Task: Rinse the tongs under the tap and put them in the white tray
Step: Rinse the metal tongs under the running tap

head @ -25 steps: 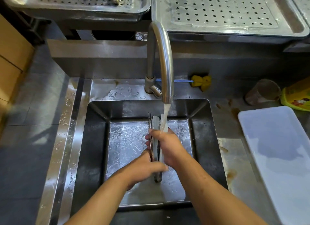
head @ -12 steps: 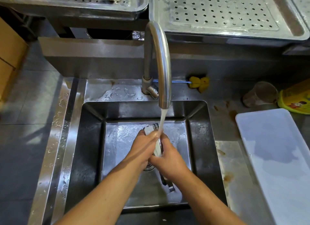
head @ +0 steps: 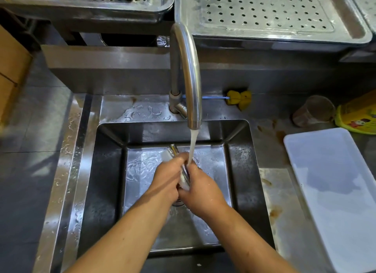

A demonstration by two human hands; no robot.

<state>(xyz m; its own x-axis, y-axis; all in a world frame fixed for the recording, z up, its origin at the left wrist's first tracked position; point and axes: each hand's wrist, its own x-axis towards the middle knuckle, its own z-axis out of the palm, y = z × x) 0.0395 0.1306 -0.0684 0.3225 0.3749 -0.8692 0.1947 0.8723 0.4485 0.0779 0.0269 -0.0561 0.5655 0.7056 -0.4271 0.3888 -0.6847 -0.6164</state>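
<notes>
The metal tongs (head: 184,176) with pale tips lie between both hands over the steel sink (head: 105,171), under the water running from the curved tap (head: 189,73). My left hand (head: 166,179) grips the tongs from the left, with one tip sticking out above its fingers. My right hand (head: 201,189) grips them from the right, lower down. Most of the tongs are hidden by the hands. The white tray (head: 335,183) lies on the counter to the right of the sink, holding nothing but a wet film.
A yellow sponge brush (head: 239,97) lies behind the tap. A plastic cup (head: 313,111) and a yellow-green packet (head: 358,118) sit behind the tray. Perforated steel trays (head: 264,12) stand on the raised shelf at the back. The counter shows brown stains.
The hands drew closer together around the tongs, and the left hand slid up toward their tips. The handle end that showed below the hands is now hidden.
</notes>
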